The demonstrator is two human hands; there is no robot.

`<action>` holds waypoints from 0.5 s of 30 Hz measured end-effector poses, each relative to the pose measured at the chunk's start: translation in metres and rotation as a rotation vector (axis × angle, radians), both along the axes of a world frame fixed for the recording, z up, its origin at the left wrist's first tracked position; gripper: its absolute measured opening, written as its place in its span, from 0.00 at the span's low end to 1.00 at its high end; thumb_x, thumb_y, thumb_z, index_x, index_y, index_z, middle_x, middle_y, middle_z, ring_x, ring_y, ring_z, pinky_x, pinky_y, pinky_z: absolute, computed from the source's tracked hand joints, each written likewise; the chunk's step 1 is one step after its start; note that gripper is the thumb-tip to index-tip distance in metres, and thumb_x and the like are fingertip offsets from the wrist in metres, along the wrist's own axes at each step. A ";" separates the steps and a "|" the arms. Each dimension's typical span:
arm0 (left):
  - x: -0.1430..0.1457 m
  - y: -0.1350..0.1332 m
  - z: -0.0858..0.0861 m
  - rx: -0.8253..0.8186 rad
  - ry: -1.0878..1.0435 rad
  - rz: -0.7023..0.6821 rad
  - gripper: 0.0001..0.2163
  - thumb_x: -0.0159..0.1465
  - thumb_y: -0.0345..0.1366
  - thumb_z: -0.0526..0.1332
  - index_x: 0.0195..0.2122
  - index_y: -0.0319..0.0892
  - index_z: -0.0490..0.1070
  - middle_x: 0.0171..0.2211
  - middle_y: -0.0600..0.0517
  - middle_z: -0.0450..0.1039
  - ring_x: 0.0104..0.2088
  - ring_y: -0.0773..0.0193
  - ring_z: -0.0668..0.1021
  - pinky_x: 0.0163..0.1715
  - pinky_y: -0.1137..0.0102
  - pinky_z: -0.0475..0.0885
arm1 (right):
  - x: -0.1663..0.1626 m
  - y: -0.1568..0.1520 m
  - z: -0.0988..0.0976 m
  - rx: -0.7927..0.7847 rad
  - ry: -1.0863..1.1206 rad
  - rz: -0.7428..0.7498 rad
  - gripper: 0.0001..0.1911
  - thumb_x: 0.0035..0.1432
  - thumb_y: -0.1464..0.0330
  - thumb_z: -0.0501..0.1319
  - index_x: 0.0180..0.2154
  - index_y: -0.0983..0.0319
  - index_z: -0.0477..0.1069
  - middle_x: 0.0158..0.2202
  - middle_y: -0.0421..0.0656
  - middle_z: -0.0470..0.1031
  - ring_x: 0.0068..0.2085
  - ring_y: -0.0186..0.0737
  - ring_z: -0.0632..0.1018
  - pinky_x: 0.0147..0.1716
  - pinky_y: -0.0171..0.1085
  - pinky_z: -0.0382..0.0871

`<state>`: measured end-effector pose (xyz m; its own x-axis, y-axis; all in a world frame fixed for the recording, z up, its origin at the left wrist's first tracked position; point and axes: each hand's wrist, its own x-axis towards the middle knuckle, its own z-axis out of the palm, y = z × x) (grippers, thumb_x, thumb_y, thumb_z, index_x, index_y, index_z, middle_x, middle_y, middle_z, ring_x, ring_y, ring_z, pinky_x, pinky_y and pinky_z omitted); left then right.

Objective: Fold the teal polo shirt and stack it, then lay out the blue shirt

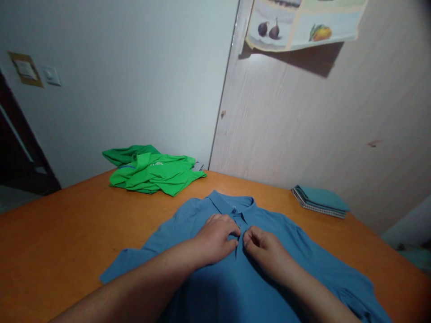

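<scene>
Two hands, one placket between them: that's the relation that counts. Blue polo shirt [292, 251] lies face up on the orange worktop [67, 233], collar [251, 204] at the far end, hem side toward the person, sleeves out to both sides. Its long axis runs away from the body, near centre. The placket [237, 251] follows that same axis down from the collar, so it sits just right of the left grip and just left of the right grip. Left hand [217, 237] comes in at a slant across the shirt front, back of hand up, knuckles just below the dark collar button [235, 210]. Its grip is narrow: small gap between thumb and forefinger at the placket edge; can't tell if any cloth is caught. Right hand [264, 249] mirrors it from the other side, thumb and forefinger curled close together; can't confirm a pinch on fabric, the contact point is too small to read. Both grips about equally near the placket, fingertips just beside each other, not obviously touching. Left looks nearer the collar button. Crumpled green shirt [161, 175] far left, folded cloth stack [325, 199] far right, both well apart from the hands.
</scene>
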<state>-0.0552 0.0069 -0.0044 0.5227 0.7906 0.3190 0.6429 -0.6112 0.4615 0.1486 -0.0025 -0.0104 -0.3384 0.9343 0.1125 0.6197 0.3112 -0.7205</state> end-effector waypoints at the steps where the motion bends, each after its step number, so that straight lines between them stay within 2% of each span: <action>1: 0.000 -0.001 0.001 -0.006 -0.004 -0.001 0.12 0.59 0.35 0.63 0.44 0.48 0.78 0.45 0.50 0.76 0.49 0.54 0.74 0.53 0.61 0.67 | 0.000 -0.001 0.001 -0.001 -0.001 -0.001 0.08 0.61 0.65 0.56 0.30 0.59 0.68 0.25 0.36 0.68 0.28 0.36 0.69 0.28 0.35 0.59; 8: 0.000 -0.006 0.010 -0.039 0.025 0.030 0.15 0.58 0.34 0.64 0.46 0.51 0.78 0.44 0.50 0.75 0.49 0.52 0.73 0.50 0.60 0.68 | 0.000 -0.001 0.004 -0.002 -0.012 0.009 0.10 0.62 0.63 0.55 0.30 0.59 0.67 0.25 0.36 0.68 0.29 0.36 0.69 0.29 0.35 0.59; 15: 0.006 -0.008 0.016 -0.090 0.076 0.131 0.10 0.57 0.32 0.63 0.39 0.49 0.79 0.39 0.49 0.74 0.45 0.51 0.73 0.45 0.61 0.69 | 0.001 0.002 0.000 -0.007 0.004 0.010 0.08 0.60 0.66 0.56 0.29 0.59 0.68 0.26 0.36 0.69 0.30 0.36 0.69 0.30 0.35 0.60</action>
<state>-0.0495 -0.0015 0.0117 0.4328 0.8774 0.2071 0.7496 -0.4779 0.4580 0.1496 -0.0006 -0.0106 -0.3476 0.9315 0.1072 0.6139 0.3125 -0.7249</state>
